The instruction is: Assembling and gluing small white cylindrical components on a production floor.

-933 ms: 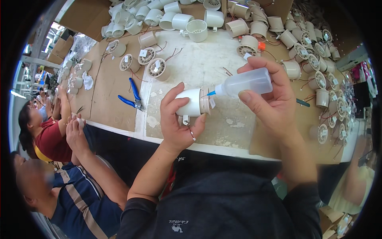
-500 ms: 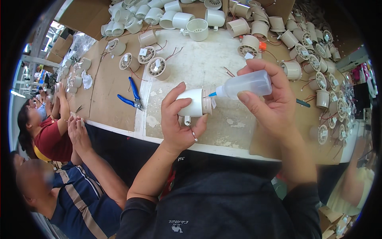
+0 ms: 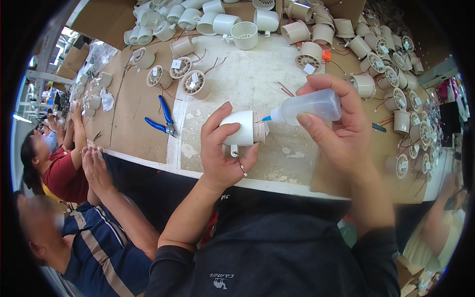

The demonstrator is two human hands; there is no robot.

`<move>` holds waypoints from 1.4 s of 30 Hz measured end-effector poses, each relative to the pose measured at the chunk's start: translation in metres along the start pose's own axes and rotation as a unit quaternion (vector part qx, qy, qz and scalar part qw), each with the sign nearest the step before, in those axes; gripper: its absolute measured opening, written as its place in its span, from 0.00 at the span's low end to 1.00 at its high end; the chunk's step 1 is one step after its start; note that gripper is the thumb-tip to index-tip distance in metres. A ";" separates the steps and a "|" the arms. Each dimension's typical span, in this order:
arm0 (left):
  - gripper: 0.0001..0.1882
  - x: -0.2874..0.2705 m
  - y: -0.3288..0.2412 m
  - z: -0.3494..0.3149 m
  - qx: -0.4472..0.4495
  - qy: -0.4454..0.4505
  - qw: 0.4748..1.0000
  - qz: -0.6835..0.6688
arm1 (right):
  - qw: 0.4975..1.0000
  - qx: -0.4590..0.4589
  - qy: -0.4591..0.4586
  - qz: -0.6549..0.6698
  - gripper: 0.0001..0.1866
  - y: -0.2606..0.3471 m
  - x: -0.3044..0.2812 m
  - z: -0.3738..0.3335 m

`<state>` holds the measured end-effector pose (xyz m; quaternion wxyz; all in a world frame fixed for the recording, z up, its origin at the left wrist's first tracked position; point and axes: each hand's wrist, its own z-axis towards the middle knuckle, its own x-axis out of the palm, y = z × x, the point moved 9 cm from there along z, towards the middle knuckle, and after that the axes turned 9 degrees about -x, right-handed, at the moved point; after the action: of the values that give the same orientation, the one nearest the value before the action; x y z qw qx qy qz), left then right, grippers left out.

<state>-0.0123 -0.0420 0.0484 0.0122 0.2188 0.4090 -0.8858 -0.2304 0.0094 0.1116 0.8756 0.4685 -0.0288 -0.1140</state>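
Over the table [image 3: 232,69], the left hand [image 3: 216,156] grips a white cup [image 3: 240,126], the right hand [image 3: 344,136] pinches a bottle [image 3: 311,106] with its blue tip [image 3: 267,119] at the cup's beige end [image 3: 258,133], and beyond lie pliers [image 3: 167,114] and, farther, piled cups [image 3: 226,24].

Diffuse light brightens the worn, white-and-brown table [image 3: 235,74]; a narrow white light strip [image 3: 22,117] glows far left. Straight edges bow near the black rim; the cream-clad person [image 3: 435,233] at right appears blurred.

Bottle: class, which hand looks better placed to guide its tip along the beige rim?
Probably the right hand: it holds the bottle, blue tip near the beige rim; the left hand grips the white cup.
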 end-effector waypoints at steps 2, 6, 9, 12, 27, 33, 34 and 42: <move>0.35 0.000 -0.001 0.001 0.004 0.000 1.000 0.002 | 1.000 0.008 -0.002 0.000 0.28 0.000 -0.001 0.000; 0.35 0.001 -0.003 0.001 0.009 -0.003 1.000 0.005 | 1.000 -0.006 0.003 -0.017 0.27 0.000 -0.001 0.000; 0.35 0.001 -0.003 0.000 0.009 -0.001 1.000 0.007 | 1.000 -0.008 0.000 -0.020 0.27 0.001 -0.001 -0.001; 0.35 0.001 -0.005 0.002 0.012 -0.001 1.000 0.009 | 1.000 -0.010 -0.003 -0.027 0.26 0.002 -0.002 0.000; 0.28 0.003 0.013 0.001 -0.142 -0.018 0.976 -0.162 | 0.996 0.012 -0.055 0.065 0.28 -0.003 -0.008 -0.001; 0.27 0.032 0.037 -0.011 -0.525 -0.025 0.666 -0.529 | 0.992 0.014 -0.065 0.110 0.30 -0.002 -0.014 -0.003; 0.29 0.033 0.034 -0.010 -0.534 -0.020 0.654 -0.536 | 0.993 0.009 -0.059 0.105 0.30 -0.002 -0.013 -0.003; 0.32 0.047 0.022 -0.012 -0.564 0.011 0.579 -0.588 | 0.997 -0.013 -0.030 0.067 0.31 -0.003 -0.004 -0.007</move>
<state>-0.0455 -0.0402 0.0073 -0.3950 -0.1111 0.8656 -0.2871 -0.2334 0.0142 0.1053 0.8862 0.4502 -0.0847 -0.0689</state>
